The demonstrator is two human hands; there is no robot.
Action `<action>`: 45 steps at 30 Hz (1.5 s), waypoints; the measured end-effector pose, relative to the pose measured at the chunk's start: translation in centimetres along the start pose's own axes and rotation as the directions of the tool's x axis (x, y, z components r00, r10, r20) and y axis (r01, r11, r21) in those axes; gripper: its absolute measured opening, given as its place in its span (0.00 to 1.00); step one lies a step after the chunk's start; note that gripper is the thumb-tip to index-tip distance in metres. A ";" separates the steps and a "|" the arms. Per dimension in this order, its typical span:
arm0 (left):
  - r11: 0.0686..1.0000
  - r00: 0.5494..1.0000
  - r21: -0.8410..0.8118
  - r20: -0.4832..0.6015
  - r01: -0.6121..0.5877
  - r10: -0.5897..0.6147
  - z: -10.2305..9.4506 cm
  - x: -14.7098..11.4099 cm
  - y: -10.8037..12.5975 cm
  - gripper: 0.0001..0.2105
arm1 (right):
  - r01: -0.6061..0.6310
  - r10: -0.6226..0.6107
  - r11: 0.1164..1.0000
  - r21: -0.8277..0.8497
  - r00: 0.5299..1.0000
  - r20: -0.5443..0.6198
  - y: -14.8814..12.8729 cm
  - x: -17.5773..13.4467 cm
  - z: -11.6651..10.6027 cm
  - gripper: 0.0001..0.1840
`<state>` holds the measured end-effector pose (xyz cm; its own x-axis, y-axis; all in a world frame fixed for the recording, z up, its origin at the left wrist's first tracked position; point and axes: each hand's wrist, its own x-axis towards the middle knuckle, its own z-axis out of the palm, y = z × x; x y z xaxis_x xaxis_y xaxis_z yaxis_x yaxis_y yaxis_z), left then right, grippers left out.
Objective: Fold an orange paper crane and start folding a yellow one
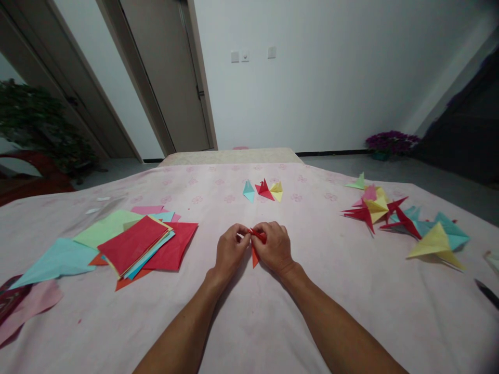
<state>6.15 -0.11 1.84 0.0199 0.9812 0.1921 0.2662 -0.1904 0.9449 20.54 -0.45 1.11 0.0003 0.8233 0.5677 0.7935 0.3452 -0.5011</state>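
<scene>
Both my hands meet over the middle of the table, pinching a small folded piece of red-orange paper [254,256]. My left hand [231,248] grips its upper left part between thumb and fingertips. My right hand [274,246] closes round the right part, with a red fold showing between the fingers. An orange point of the paper hangs below the hands; the rest is hidden by my fingers. Beyond them stand a light blue folded paper piece [248,191], a red paper crane [264,189] and a yellow folded piece [276,191].
Left lies a stack of coloured paper sheets [134,244], with a light blue sheet [58,262] and a pink sheet [33,309] nearby. Several folded paper cranes [436,244] cluster at the right. A dark pointed object [487,293] lies by the right edge. A pink patterned cloth [312,322] covers the table.
</scene>
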 end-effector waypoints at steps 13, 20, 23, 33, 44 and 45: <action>1.000 1.000 -0.009 -0.009 0.028 -0.028 0.5 0.1 -0.2 0.02 | -0.152 0.131 0.927 0.342 0.988 0.082 0.7 -0.3 1.1 0.04; 0.998 0.998 -0.039 0.007 0.055 -0.055 0.6 0.0 -0.2 0.05 | -0.160 0.134 0.921 0.355 0.986 0.096 0.7 -0.2 1.3 0.03; 0.997 0.999 -0.062 -0.015 0.035 -0.036 0.7 0.0 -0.2 0.06 | -0.140 0.114 0.924 0.356 0.989 0.095 0.7 -0.1 1.2 0.04; 0.999 1.000 -0.034 -0.006 0.018 -0.018 0.6 0.0 -0.3 0.07 | -0.053 0.035 0.942 0.331 0.998 0.061 0.6 -0.1 1.1 0.09; 1.000 0.998 0.017 -0.055 0.024 -0.023 0.7 0.0 -0.5 0.05 | -0.033 0.016 0.952 0.304 0.998 0.058 0.3 -0.2 1.0 0.08; 0.999 0.998 -0.004 -0.055 0.036 -0.036 0.8 0.1 -0.6 0.05 | -0.040 0.023 0.950 0.308 0.998 0.058 0.3 -0.2 1.0 0.08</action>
<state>6.73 0.10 1.08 -0.0425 0.9842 0.1720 0.2627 -0.1551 0.9523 20.17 -0.07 0.22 -0.0167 0.8557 0.5172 0.5666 0.4343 -0.7003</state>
